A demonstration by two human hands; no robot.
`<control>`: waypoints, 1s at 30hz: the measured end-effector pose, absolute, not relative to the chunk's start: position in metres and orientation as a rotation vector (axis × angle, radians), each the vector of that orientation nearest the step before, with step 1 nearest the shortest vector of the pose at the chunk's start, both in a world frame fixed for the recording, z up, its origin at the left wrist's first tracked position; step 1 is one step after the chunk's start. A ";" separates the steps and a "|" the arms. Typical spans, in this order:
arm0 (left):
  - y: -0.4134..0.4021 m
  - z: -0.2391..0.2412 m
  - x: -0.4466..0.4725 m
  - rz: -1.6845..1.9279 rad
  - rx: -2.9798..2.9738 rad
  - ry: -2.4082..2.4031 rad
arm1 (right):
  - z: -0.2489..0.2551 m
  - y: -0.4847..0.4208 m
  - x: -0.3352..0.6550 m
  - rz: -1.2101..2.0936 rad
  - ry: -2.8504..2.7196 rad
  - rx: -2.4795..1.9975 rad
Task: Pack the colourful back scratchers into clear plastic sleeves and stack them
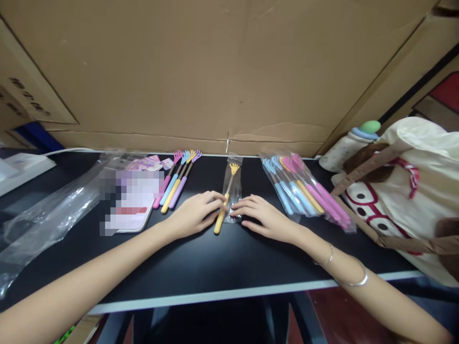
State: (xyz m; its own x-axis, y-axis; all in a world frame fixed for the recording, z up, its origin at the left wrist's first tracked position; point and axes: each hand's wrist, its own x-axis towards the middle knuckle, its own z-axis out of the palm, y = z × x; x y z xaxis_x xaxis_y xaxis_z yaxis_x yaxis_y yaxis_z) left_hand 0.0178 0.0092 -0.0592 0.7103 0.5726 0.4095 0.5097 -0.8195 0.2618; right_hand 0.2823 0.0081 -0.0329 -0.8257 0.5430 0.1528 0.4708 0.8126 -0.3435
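A yellow back scratcher (225, 200) with a hand-shaped head lies on the black table (201, 267), its upper part inside a clear plastic sleeve (234, 184). My left hand (195, 212) pinches its yellow handle from the left. My right hand (263, 217) pinches the open lower edge of the sleeve from the right, fingers pressed together at the handle.
Several loose scratchers (177, 179) in pink, blue, yellow and purple lie to the left by a blurred card (131, 200). A pile of bagged scratchers (304, 188) lies to the right. Empty clear bags (46, 205) are far left; a cloth bag (405, 191) and bottle (349, 145) far right. Cardboard (215, 71) walls the back.
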 end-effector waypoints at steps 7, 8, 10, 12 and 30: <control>0.011 -0.059 0.018 0.700 2.801 0.928 | -0.034 0.011 0.280 0.334 -2.723 -0.785; 0.011 -0.059 0.018 0.693 2.803 0.935 | -0.033 0.011 0.280 0.323 -2.726 -0.786; 0.011 -0.059 0.017 0.681 2.807 0.937 | -0.033 0.011 0.280 0.305 -2.730 -0.787; 0.011 -0.059 0.017 0.674 2.808 0.931 | -0.033 0.011 0.281 0.293 -2.738 -0.789; 0.015 -0.047 0.011 0.739 3.146 0.785 | -0.040 0.016 0.283 0.309 -2.735 -0.755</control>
